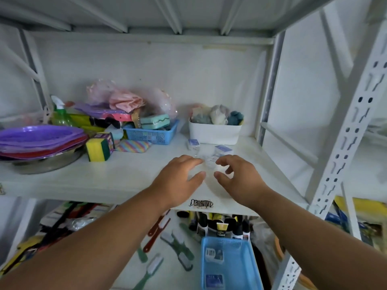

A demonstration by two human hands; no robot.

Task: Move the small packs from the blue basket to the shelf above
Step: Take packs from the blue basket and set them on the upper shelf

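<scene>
Both open: left hand (pixel 180 174) and right hand (pixel 236 174) flanking clear small packs (pixel 210 162) on the shelf (pixel 125 176). Nudge into line gently; two left in blue basket (pixel 250 266) below.

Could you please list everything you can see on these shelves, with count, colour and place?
small packs: at least three, clear with blue labels, upper shelf before the white bin
small packs left: two, in the blue basket below
white bin: one, holding puffs
small blue basket: one, upper shelf, centre
sponge: one, yellow-green, left
plates: a stack, purple and red, far left
brushes: several, green and red, lower shelf
left hand: open, beside the packs
right hand: fingers loosely curled, beside the packs
</scene>
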